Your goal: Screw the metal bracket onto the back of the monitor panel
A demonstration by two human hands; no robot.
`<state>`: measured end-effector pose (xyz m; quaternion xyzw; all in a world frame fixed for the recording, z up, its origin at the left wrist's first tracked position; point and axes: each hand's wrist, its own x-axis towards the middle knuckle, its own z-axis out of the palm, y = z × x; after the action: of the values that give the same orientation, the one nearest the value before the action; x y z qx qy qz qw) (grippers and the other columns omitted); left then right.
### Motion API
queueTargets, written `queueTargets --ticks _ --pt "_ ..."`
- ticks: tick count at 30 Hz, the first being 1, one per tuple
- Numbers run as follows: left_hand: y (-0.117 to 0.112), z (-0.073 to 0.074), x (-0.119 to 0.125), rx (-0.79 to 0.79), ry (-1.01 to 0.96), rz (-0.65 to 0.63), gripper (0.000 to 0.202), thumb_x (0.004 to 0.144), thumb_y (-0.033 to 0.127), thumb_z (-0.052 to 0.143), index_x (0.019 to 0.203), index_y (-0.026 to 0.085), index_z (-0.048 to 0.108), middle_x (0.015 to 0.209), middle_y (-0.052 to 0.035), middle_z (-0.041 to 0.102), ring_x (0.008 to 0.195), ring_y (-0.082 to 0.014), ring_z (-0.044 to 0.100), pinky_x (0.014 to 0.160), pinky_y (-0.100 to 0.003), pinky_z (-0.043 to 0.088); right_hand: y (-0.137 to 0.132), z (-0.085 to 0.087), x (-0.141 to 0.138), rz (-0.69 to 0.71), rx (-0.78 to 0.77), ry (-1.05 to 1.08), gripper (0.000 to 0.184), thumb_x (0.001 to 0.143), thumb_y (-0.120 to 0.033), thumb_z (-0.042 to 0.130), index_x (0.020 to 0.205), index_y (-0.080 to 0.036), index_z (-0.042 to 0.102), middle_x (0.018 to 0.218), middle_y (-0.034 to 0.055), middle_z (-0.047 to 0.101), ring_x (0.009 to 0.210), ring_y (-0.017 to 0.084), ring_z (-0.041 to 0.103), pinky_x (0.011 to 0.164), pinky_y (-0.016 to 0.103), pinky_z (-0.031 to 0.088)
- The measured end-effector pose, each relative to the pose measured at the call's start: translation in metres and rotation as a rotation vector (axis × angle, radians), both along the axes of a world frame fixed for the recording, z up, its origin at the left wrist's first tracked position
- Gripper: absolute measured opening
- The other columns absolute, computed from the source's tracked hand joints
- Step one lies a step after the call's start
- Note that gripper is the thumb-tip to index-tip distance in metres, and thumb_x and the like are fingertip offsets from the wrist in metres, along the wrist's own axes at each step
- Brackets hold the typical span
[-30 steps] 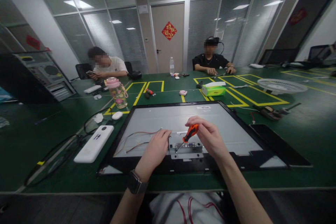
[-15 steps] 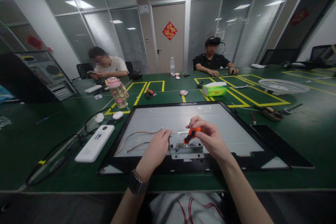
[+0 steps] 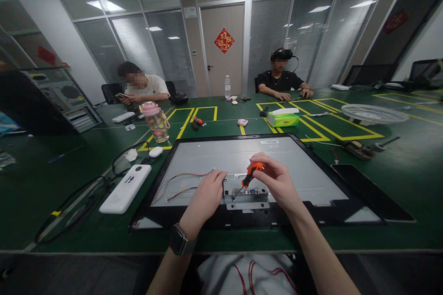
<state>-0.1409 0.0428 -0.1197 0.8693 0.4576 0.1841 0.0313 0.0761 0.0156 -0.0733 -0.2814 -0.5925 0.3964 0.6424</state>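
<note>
A black-framed flat display panel (image 3: 277,156) lies with its grey metal back up on the green table. Near its front edge is a metal bracket (image 3: 248,205) with a row of connector ports. My right hand (image 3: 277,179) grips an orange and black screwdriver (image 3: 251,175) by the handle. The tilted shaft points down left, its tip at the left part of the bracket by the ports. My left hand (image 3: 206,191) is closed against the bracket's left end, its thumb hidden. Left of that hand, thin wires (image 3: 180,175) lie loose across the panel.
A white power bank (image 3: 126,189), black cables (image 3: 78,193) and a pink-lidded bottle (image 3: 157,122) stand left. Right are a dark phone-like slab (image 3: 372,191) and calipers (image 3: 363,148). Beyond the panel is a green tissue pack (image 3: 283,118). Two people sit across the table.
The orange handle has turned a little in my right hand and my fingers have shifted around it. The screwdriver tip stays at the bracket. My left hand has not moved.
</note>
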Motion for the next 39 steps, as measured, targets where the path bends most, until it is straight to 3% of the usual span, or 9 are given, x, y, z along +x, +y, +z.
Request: queueTargets --ticks 5,11,16,18,24,27,32,37,39 --pt "0.0003 0.0006 0.0001 0.006 -0.017 -0.006 0.043 0.095 0.004 0.035 0.133 0.014 0.054 0.131 -0.0124 0.061 0.122 -0.0245 0.057 0.109 -0.044 0.045 -0.0021 0.0009 -0.0017 0.039 -0.055 -0.044 0.035 0.096 -0.040 0.060 0.129 -0.033 0.067 0.114 0.0063 0.074 0.104 0.022 0.070 0.097 0.042 0.054" --pt "-0.0001 0.0007 -0.0003 0.007 -0.011 -0.009 0.044 0.094 0.003 0.036 0.133 0.013 0.054 0.131 -0.0124 0.061 0.123 -0.0248 0.057 0.110 -0.044 0.045 -0.0016 0.0025 -0.0011 -0.082 0.027 -0.081 0.030 0.084 -0.039 0.076 0.113 -0.033 0.076 0.096 0.0031 0.072 0.091 0.020 0.068 0.087 0.036 0.056" --pt "-0.0004 0.0009 0.0000 0.015 -0.004 0.001 0.044 0.094 0.004 0.036 0.133 0.014 0.054 0.131 -0.0122 0.061 0.123 -0.0247 0.057 0.110 -0.043 0.045 -0.0029 0.0001 0.0006 0.054 0.010 -0.099 0.037 0.098 -0.038 0.055 0.134 -0.034 0.063 0.122 0.0072 0.070 0.109 0.024 0.066 0.101 0.046 0.049" --pt "-0.0001 0.0011 0.0003 0.014 -0.004 0.002 0.044 0.095 0.004 0.036 0.133 0.014 0.054 0.131 -0.0123 0.061 0.123 -0.0245 0.058 0.109 -0.043 0.045 -0.0031 -0.0005 -0.0002 0.071 -0.016 -0.064 0.034 0.097 -0.036 0.059 0.130 -0.034 0.066 0.116 0.0066 0.071 0.105 0.023 0.068 0.097 0.044 0.052" --pt "0.0002 0.0015 0.0006 -0.001 -0.006 -0.001 0.044 0.094 0.004 0.036 0.132 0.013 0.054 0.131 -0.0130 0.061 0.123 -0.0242 0.058 0.109 -0.043 0.046 -0.0008 0.0023 -0.0013 -0.045 0.071 0.003 0.011 0.080 -0.033 0.080 0.090 -0.029 0.079 0.088 0.0025 0.062 0.085 0.018 0.061 0.077 0.031 0.054" --pt "-0.0005 0.0023 0.0006 0.001 -0.016 0.002 0.044 0.093 0.004 0.036 0.132 0.015 0.054 0.131 -0.0123 0.062 0.123 -0.0238 0.058 0.109 -0.043 0.046 0.0001 0.0002 0.0007 0.005 0.063 0.006 0.010 0.086 -0.035 0.073 0.092 -0.029 0.079 0.090 0.0027 0.060 0.084 0.017 0.060 0.074 0.030 0.053" --pt "-0.0012 0.0023 0.0005 0.002 -0.020 0.003 0.044 0.093 0.004 0.037 0.132 0.015 0.055 0.131 -0.0128 0.062 0.123 -0.0243 0.059 0.109 -0.043 0.046 0.0008 -0.0037 0.0030 0.107 0.036 0.007 0.021 0.097 -0.036 0.058 0.108 -0.032 0.075 0.104 0.0056 0.068 0.100 0.021 0.064 0.090 0.038 0.051" --pt "-0.0008 0.0017 0.0002 0.011 -0.024 0.001 0.043 0.093 0.004 0.036 0.131 0.015 0.054 0.131 -0.0124 0.062 0.122 -0.0243 0.058 0.109 -0.044 0.046 0.0011 -0.0034 0.0039 0.122 0.037 0.050 0.011 0.085 -0.039 0.075 0.091 -0.031 0.080 0.097 0.0028 0.063 0.093 0.019 0.064 0.081 0.032 0.055" --pt "-0.0010 0.0027 0.0004 0.006 -0.025 0.000 0.043 0.094 0.004 0.036 0.131 0.016 0.054 0.130 -0.0116 0.062 0.122 -0.0240 0.059 0.109 -0.044 0.046 0.0000 -0.0031 0.0038 0.132 0.016 0.060 0.014 0.085 -0.039 0.075 0.096 -0.032 0.079 0.095 0.0030 0.066 0.091 0.019 0.066 0.080 0.033 0.056"
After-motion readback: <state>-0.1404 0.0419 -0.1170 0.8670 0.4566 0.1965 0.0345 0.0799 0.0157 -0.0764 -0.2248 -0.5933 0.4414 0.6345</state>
